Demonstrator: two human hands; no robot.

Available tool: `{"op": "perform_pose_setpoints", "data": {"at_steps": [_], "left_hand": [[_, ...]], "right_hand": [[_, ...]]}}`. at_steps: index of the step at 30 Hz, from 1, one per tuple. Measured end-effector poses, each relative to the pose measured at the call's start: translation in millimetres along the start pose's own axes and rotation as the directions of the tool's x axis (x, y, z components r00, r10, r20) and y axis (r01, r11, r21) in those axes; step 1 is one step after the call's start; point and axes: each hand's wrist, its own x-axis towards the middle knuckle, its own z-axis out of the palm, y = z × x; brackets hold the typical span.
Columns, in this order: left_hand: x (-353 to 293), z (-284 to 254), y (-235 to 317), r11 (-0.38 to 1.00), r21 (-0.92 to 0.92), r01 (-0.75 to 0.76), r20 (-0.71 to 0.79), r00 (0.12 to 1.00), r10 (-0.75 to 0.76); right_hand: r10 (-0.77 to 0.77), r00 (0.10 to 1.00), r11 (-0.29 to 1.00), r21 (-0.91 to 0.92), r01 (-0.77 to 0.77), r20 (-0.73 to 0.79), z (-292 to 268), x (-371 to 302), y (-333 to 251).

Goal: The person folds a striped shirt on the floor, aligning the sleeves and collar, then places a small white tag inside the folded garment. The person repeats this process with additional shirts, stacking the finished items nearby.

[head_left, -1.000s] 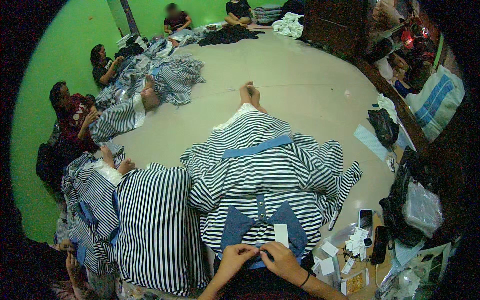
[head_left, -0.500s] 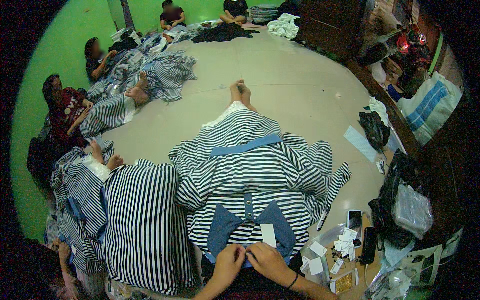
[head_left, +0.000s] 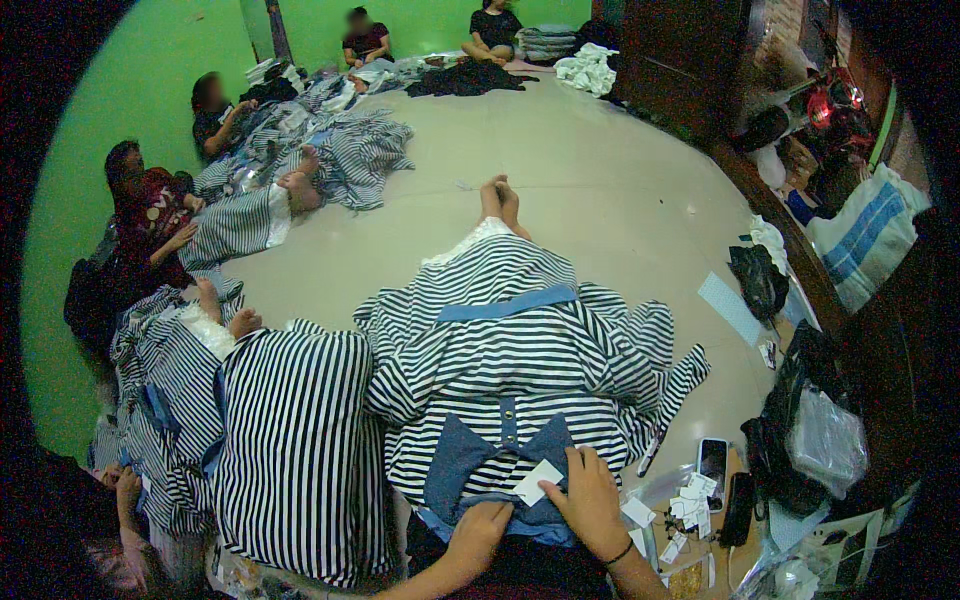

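Observation:
A black-and-white striped shirt (head_left: 500, 360) with a denim-blue collar (head_left: 462, 455) and a snapped placket lies across my lap and legs. A blank-looking white hang tag (head_left: 538, 482) rests tilted over the collar's right side. At the neckline my left hand (head_left: 482, 528) is closed, fingers pinching the blue collar edge. My right hand (head_left: 592, 500) lies over the collar's right wing, thumb and fingers apart, the thumb at the tag's edge. Whatever lies under its palm is hidden.
Left of me stands a tall stack of striped garments (head_left: 295, 450). On my right are loose white tags (head_left: 692, 500), a phone (head_left: 712, 470), a dark case (head_left: 738, 508), a pen (head_left: 650, 452) and black plastic bags (head_left: 800, 410). Several people sit along the green wall.
My hands, together at the neckline before, have parted. The right moved up and right to the tag, which now lies more tilted. The whole view has shifted slightly.

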Motion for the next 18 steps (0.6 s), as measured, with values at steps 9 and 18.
{"op": "perform_pose_setpoints", "data": {"at_steps": [9, 18], "left_hand": [[5, -3, 9, 0.994, 0.102, 0.030, 0.102, 0.994, -0.040], [-2, -44, -19, 0.923, 0.368, -0.109, 0.068, 0.994, 0.091]], "right_hand": [[-0.215, 0.972, 0.967, 0.121, 0.226, -0.097, -5, 4, 0], [-0.063, 0.998, 0.816, 0.577, 0.036, 0.027, 20, 69, 6]]}}
